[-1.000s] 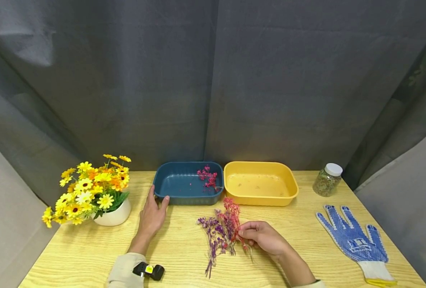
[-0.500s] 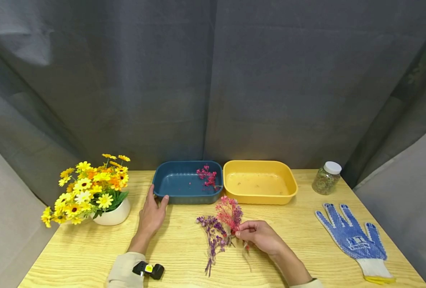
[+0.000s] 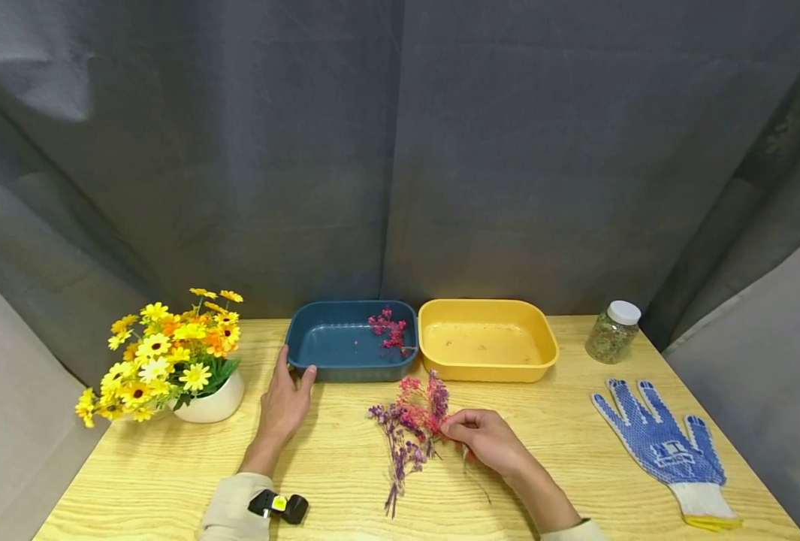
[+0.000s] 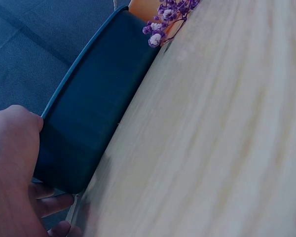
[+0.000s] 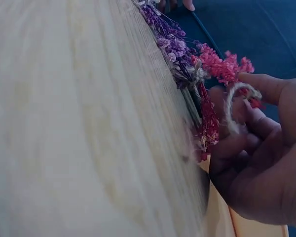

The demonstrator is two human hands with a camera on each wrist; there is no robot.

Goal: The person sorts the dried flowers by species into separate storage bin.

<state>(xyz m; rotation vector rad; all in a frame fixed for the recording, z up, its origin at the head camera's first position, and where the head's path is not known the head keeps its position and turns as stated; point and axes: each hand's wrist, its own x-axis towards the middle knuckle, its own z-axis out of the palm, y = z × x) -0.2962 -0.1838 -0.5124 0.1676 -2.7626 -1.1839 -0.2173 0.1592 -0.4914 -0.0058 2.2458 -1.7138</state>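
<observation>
well, the closest thing to readable print from my seat is the white emblem on the blue and white knit work glove with a yellow hem (image 3: 673,451), its lettering too small to make out; the yellow label (image 3: 279,504) on the left wrist's black device is equally beyond me.

against a second ago, the heads of the coral-pink dried flower bunch (image 3: 413,402) have swung left, and the right hand (image 3: 484,439) has shifted slightly that way. its grip pinches the bunch, a loop of rough beige twine (image 5: 228,106) at the fingers. the left hand (image 3: 285,406) stays put, its grip spread wide, touching the near left corner of the dark blue rectangular plastic tray (image 3: 352,373).

the pink heads lie near that tray's front wall, beside the purple dried flower bunch (image 3: 403,454). the yellow rectangular plastic tray (image 3: 487,371) sits just beside the blue one, both by the back edge of the pale wood-grain desk (image 3: 335,481). bare wood runs between right hand and glove, whose cuff nears the right edge.
</observation>
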